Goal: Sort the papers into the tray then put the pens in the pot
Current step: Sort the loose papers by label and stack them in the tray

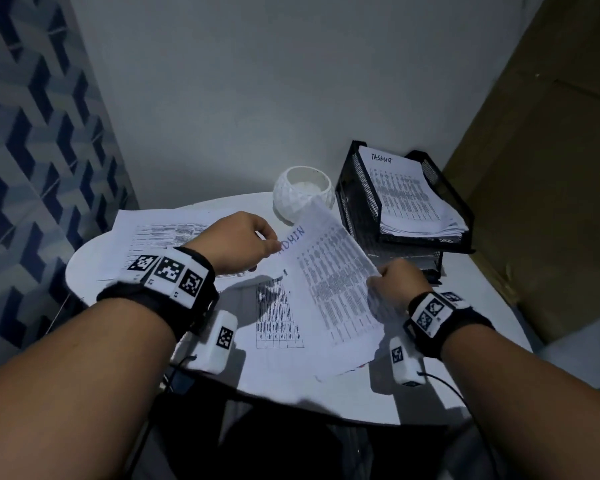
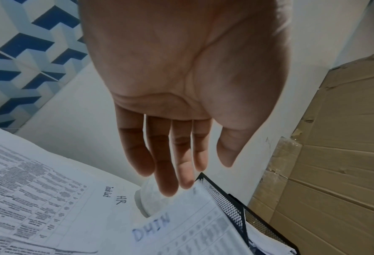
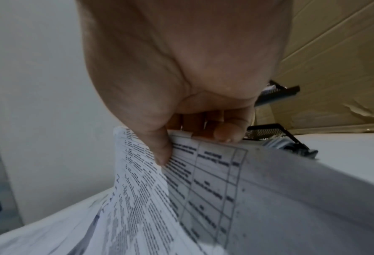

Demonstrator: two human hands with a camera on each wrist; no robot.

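I pinch the near right edge of a sheaf of papers (image 1: 333, 271) in my right hand (image 1: 394, 284), thumb (image 3: 159, 148) on the printed face and fingers (image 3: 227, 132) curled beneath. The sheaf is lifted off the table (image 1: 458, 386) and tilted, its long axis running from near my right wrist away toward the white pot (image 1: 303, 194), the heading end farthest from me. Its top sheet is white with dense rows of small printed text in columns, too fine to read, and blue handwritten capitals at the far end reading "ADMIN", partly covered by my left hand (image 1: 239, 242). That hand has its fingers (image 2: 171, 172) straight and relaxed, holding nothing, the tips close to the sheaf's far corner; whether they touch it I cannot tell.

Under my left wrist lies another printed pile (image 1: 160, 233), marked "HR" in handwriting. A gridded sheet (image 1: 278, 317) lies flat between my hands. Beyond my right hand stands the black mesh tray (image 1: 361, 188), its top tier holding a stack (image 1: 409, 199) headed "TASKLIST".
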